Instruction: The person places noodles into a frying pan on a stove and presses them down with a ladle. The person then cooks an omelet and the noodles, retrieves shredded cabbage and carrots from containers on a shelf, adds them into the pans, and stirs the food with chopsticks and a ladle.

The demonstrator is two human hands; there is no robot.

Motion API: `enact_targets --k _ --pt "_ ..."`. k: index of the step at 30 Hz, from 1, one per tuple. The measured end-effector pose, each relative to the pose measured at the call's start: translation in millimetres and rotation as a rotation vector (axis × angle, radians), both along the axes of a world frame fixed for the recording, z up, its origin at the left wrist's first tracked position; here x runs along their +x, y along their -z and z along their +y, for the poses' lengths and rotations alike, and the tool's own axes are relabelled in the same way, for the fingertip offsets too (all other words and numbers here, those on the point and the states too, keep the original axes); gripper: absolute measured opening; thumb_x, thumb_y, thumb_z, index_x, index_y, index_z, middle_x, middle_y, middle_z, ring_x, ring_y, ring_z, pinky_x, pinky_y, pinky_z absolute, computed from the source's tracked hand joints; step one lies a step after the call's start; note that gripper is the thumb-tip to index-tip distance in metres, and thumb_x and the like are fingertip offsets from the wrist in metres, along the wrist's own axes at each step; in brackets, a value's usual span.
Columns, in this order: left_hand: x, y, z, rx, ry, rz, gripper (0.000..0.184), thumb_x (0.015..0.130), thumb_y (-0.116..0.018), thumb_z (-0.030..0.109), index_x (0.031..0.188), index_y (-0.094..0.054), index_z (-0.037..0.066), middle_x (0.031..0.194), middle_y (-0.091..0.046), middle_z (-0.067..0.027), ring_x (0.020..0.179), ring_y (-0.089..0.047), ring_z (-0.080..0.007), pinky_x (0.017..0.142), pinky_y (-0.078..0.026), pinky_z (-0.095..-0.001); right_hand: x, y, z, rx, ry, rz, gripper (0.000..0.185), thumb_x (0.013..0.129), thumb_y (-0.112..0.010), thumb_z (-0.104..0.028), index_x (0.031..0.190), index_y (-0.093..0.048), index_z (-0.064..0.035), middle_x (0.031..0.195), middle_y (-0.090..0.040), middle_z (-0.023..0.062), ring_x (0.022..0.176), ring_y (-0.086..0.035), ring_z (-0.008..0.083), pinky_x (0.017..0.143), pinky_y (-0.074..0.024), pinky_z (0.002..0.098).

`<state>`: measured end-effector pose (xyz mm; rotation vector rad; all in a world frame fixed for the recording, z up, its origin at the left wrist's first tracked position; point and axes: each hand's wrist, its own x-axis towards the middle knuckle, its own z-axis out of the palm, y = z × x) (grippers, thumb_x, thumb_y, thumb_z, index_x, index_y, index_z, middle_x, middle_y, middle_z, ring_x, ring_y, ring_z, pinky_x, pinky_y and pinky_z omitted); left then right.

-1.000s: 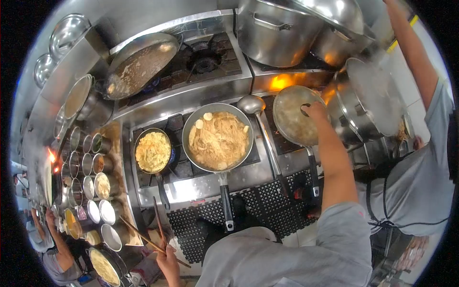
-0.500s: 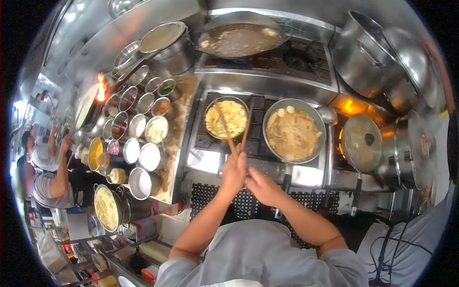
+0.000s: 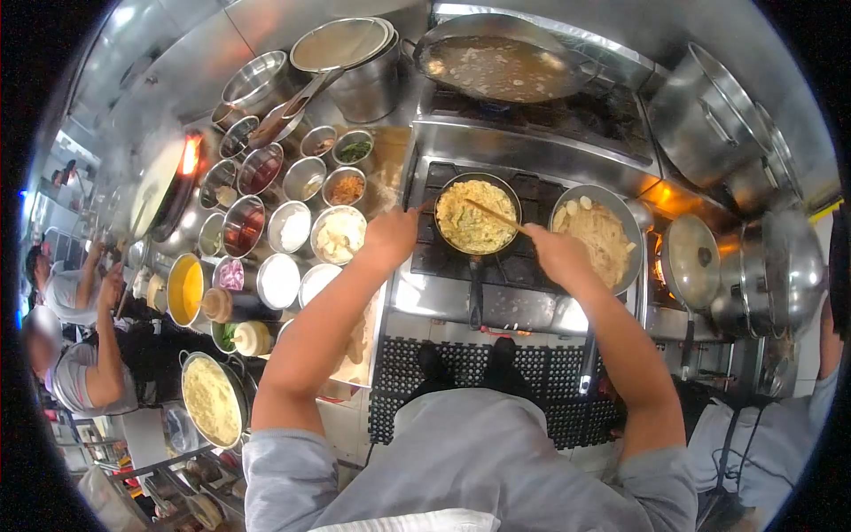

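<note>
My right hand (image 3: 560,254) is closed around a wooden stirring utensil (image 3: 496,215), whose far end rests in the yellow, egg-like food (image 3: 470,232) with green bits. That food fills a small black frying pan (image 3: 476,258) on the stove, its handle pointing toward me. My left hand (image 3: 391,238) is closed, left of the pan and close to a bowl of pale chunks (image 3: 339,234); a thin brown thing shows at its fingertips, too unclear to name. Beside my right hand, a larger grey pan (image 3: 637,232) holds beige food with pale round slices.
Metal bowls of ingredients, including a bowl of chopped greens (image 3: 353,152), crowd the left counter. A wide pan of bubbling liquid (image 3: 505,66) stands on the back burner. Flames show beside a lidded pan (image 3: 691,257) at right. Co-workers stand at left, near a flaming pan (image 3: 168,186), and at right.
My hands, earlier close together with two wooden utensils over the pan, have moved apart: left toward the bowls, right toward the larger pan. The view has shifted, and the small pan's handle now shows.
</note>
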<state>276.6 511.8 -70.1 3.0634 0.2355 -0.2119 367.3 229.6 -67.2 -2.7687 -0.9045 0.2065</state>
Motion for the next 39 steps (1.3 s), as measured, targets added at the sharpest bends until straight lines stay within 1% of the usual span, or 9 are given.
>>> enact_targets --k 6,10,12,15,22,25,30,32,39 --pt "21 32 -9 0.019 -0.005 0.031 0.023 0.082 -0.049 0.009 0.103 -0.058 0.003 0.099 -0.059 -0.0173 0.085 -0.063 -0.0320 0.070 -0.053 -0.0397 10 50 39 -0.040 -0.170 -0.033 0.033 0.080 -0.049 -0.009 0.110 -0.061 -0.0167 0.086 -0.064 0.0145 0.077 -0.063 0.0309 0.064 -0.0505 0.0418" --pt "17 26 -17 0.057 -0.007 0.185 0.024 0.086 -0.047 0.012 0.103 -0.060 0.001 0.108 -0.057 -0.0167 0.092 -0.062 -0.0307 0.073 -0.052 -0.0392 16 23 35 -0.021 -0.148 -0.003 0.032 0.081 -0.045 -0.011 0.105 -0.064 -0.0176 0.085 -0.063 0.0109 0.079 -0.062 0.0311 0.067 -0.0499 0.0422" --pt "10 23 -23 0.037 -0.005 0.117 0.024 0.087 -0.047 0.013 0.104 -0.059 0.002 0.104 -0.056 -0.0159 0.088 -0.063 -0.0307 0.071 -0.053 -0.0392 16 17 35 0.109 -0.153 -0.042 0.030 0.080 -0.046 -0.012 0.101 -0.066 -0.0184 0.082 -0.063 0.0119 0.077 -0.062 0.0305 0.066 -0.0501 0.0416" --pt "10 47 -28 0.043 -0.005 0.098 0.024 0.087 -0.047 0.013 0.105 -0.057 0.003 0.100 -0.056 -0.0152 0.084 -0.063 -0.0306 0.068 -0.054 -0.0386 11 37 39 -0.121 -0.252 -0.078 0.025 0.075 -0.052 -0.010 0.092 -0.068 -0.0175 0.081 -0.065 0.0118 0.073 -0.065 0.0277 0.061 -0.0513 0.0398" --pt "10 33 -36 0.037 0.028 0.071 0.027 0.083 -0.049 0.010 0.108 -0.055 0.002 0.100 -0.056 -0.0151 0.079 -0.064 -0.0304 0.062 -0.054 -0.0383 20 26 12 -0.083 -0.269 -0.077 0.029 0.081 -0.048 -0.013 0.101 -0.068 -0.0210 0.083 -0.066 0.0109 0.074 -0.065 0.0266 0.061 -0.0515 0.0400" --pt "5 53 -26 0.142 0.070 0.223 0.029 0.083 -0.050 0.011 0.110 -0.054 0.003 0.100 -0.056 -0.0154 0.077 -0.065 -0.0311 0.061 -0.054 -0.0390 26 34 3 -0.156 -0.240 -0.007 0.029 0.081 -0.048 -0.014 0.102 -0.067 -0.0204 0.084 -0.066 0.0090 0.074 -0.064 0.0275 0.064 -0.0510 0.0425" --pt "23 29 -50 0.014 0.010 0.022 0.030 0.083 -0.050 0.010 0.112 -0.053 0.005 0.100 -0.055 -0.0161 0.076 -0.064 -0.0320 0.062 -0.054 -0.0384 67 -21 -4 -0.150 -0.034 0.022 0.026 0.084 -0.047 -0.012 0.100 -0.067 -0.0188 0.084 -0.065 0.0085 0.080 -0.063 0.0278 0.064 -0.0507 0.0416" --pt "47 47 -62 0.052 0.004 0.070 0.032 0.082 -0.053 0.012 0.113 -0.053 0.006 0.101 -0.055 -0.0162 0.080 -0.064 -0.0324 0.065 -0.054 -0.0386 84 10 3 -0.112 -0.012 -0.034 0.025 0.084 -0.048 -0.011 0.100 -0.066 -0.0181 0.083 -0.065 0.0095 0.081 -0.064 0.0270 0.065 -0.0511 0.0412" --pt "41 45 -69 0.059 -0.029 0.052 0.021 0.085 -0.048 0.010 0.094 -0.066 0.004 0.099 -0.059 -0.0141 0.087 -0.064 -0.0284 0.067 -0.053 -0.0343 103 16 -6 -0.160 -0.071 -0.085 0.024 0.078 -0.050 -0.016 0.094 -0.068 -0.0182 0.081 -0.065 0.0127 0.077 -0.063 0.0306 0.066 -0.0507 0.0424"
